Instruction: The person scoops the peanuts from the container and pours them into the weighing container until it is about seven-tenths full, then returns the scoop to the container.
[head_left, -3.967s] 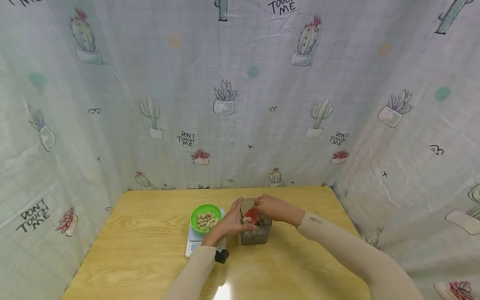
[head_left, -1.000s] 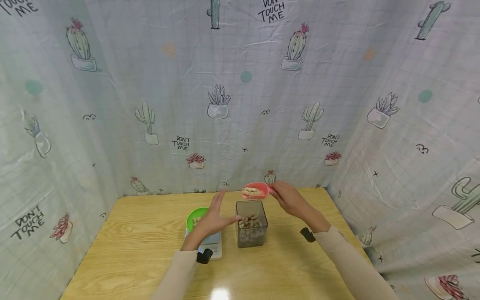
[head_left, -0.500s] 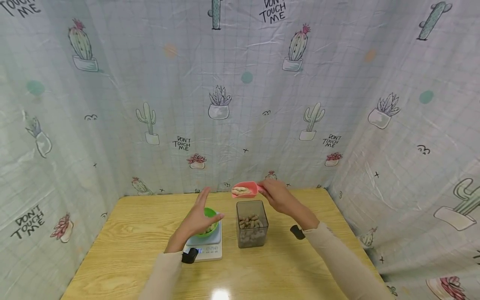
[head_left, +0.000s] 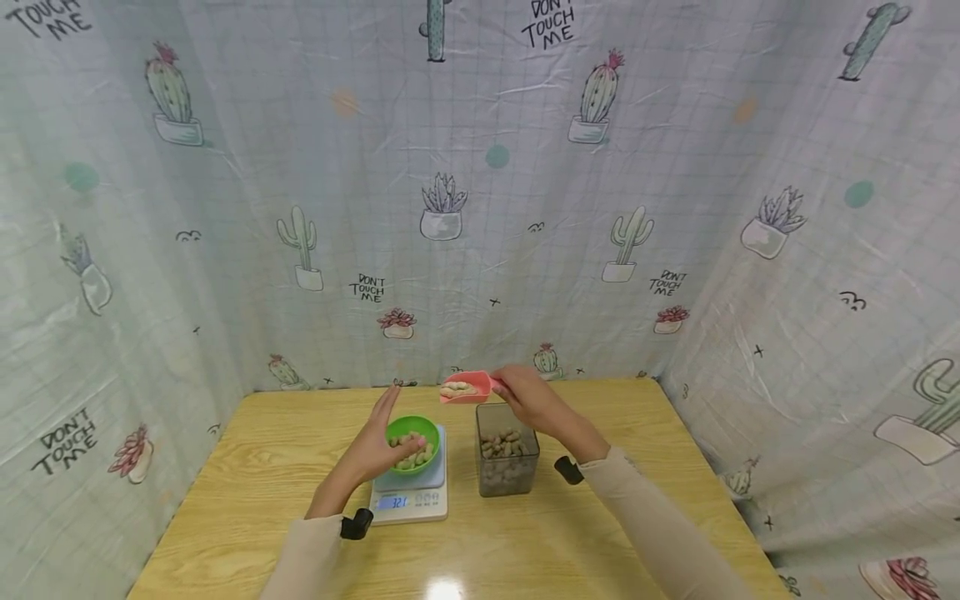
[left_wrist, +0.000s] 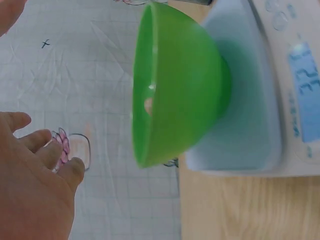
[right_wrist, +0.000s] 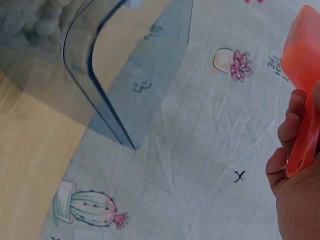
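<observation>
Peanuts [head_left: 458, 388] in their shells lie in a pink scoop [head_left: 467, 388], which the right hand [head_left: 531, 402] holds by its handle, the grip of fingers and thumb curled round it, as the right wrist view shows [right_wrist: 300, 150]. The scoop hangs level above the bench [head_left: 247, 467], between the clear tub [head_left: 507, 467] and the green bowl [head_left: 412, 444], a little to the far side of both and touching neither.

As far as one can judge, the work is partway through. The bowl already carries a shallow layer of nuts and sits on the pale blue platform of a small scale [head_left: 411, 492], whose lit display shows digits. The load in the scoop is not yet tipped out; it is near the bowl but not over its middle. The tub, to the right of the scale, is still better than half full of nuts.

The left hand [head_left: 378, 446] is spread with straight fingers at the left rim of the bowl, holding nothing; whether it touches the rim I cannot tell. In the left wrist view the bowl [left_wrist: 175, 85] stands apart from the fingertips [left_wrist: 60, 165].

The nuts in the scoop are few, pale tan, lying flat and well inside its walls.
</observation>
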